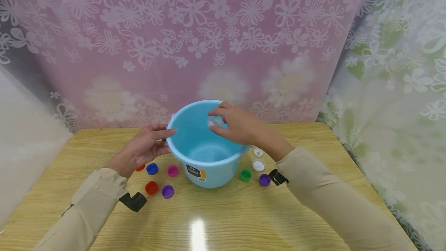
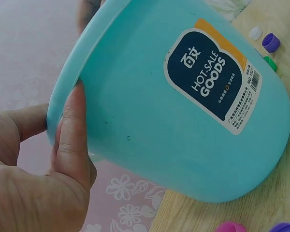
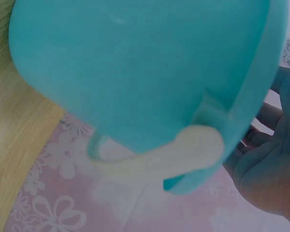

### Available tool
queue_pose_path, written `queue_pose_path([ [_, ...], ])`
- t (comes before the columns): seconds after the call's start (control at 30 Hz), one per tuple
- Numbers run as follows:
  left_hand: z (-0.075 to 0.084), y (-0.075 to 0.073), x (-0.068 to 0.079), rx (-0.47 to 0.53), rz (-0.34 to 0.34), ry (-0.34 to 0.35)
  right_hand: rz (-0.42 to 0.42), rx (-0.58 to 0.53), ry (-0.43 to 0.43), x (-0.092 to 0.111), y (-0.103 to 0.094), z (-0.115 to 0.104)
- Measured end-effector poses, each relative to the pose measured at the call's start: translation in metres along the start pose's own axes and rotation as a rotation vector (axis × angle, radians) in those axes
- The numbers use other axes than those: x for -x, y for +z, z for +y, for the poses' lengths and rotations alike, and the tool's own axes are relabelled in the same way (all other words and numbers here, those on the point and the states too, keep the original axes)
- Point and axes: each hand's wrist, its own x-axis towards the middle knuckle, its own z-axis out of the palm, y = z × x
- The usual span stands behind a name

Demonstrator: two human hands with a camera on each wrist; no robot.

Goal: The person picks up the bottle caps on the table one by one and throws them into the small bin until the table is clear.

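A light blue bucket [image 1: 223, 173] stands on the table, its printed label [image 2: 203, 72] facing the left wrist camera. My left hand [image 1: 148, 144] pinches the left side of its rim, thumb over the edge and fingers outside. Above the bucket's mouth, my right hand [image 1: 238, 124] holds a small clear, see-through plastic piece [image 1: 215, 121] between thumb and fingers; its exact kind is hard to tell. Inside, the visible part of the bucket shows only blue plastic. In the right wrist view the bucket's pale handle [image 3: 159, 159] hangs along the outer wall, and that camera does not show the clear piece.
Left of the bucket lie bottle caps: red [image 1: 151, 188], blue [image 1: 152, 169], pink [image 1: 172, 171] and purple [image 1: 168, 191], plus another red one. To its right are a green cap [image 1: 245, 174], a purple cap and two white caps [image 1: 258, 165]. A flowered curtain [image 1: 223, 49] hangs behind the wooden table [image 1: 156, 227].
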Motion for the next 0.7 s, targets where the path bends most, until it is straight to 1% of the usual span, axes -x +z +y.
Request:
queue_pose_path([
  [0.13,0.0,0.0,0.0,0.0,0.001,0.002,-0.023,-0.006,0.016,-0.001,0.008,0.0],
  [0.27,0.0,-0.001,0.0,-0.003,0.005,0.001,-0.031,-0.011,-0.005,-0.003,0.016,0.001],
  [0.47,-0.001,-0.002,0.0,-0.004,0.009,0.006,-0.025,0.007,-0.024,-0.004,0.02,0.0],
  [0.7,-0.001,-0.001,0.001,0.0,0.017,0.001,-0.028,0.017,-0.01,-0.003,0.023,0.0],
])
